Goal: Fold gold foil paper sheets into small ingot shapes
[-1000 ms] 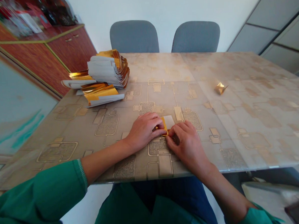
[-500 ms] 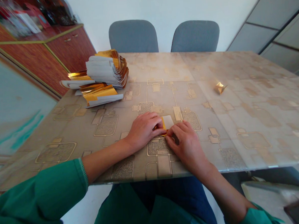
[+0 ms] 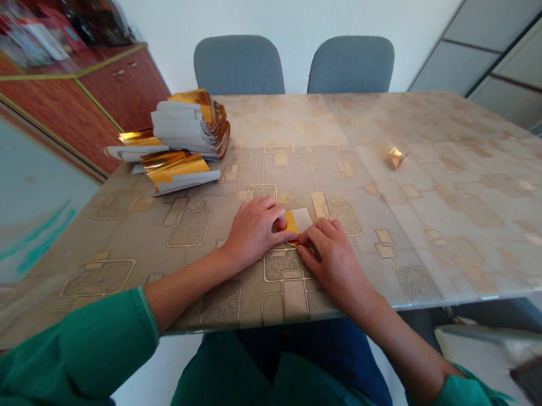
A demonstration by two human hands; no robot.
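A small piece of gold foil paper (image 3: 291,222) with a white side lies partly folded on the table in front of me. My left hand (image 3: 256,228) grips its left part, thumb along the near edge and fingers curled. From the right, my right hand (image 3: 329,248) pinches the near right corner between thumb and forefinger. The fingertips of both hands almost meet at the near edge, where they hide part of the fold. The white face shows beyond the right fingers.
Stacks of gold and white paper (image 3: 184,132) stand at the table's far left. A folded gold paper piece (image 3: 395,158) sits to the right on the patterned tablecloth (image 3: 419,218). Two grey chairs (image 3: 239,67) are behind the table, and a wooden cabinet (image 3: 121,89) is at the left.
My left hand has shifted slightly back from the near edge, baring more of the gold face. My right fingers remain pinched at the near corner. The whole view has moved a little.
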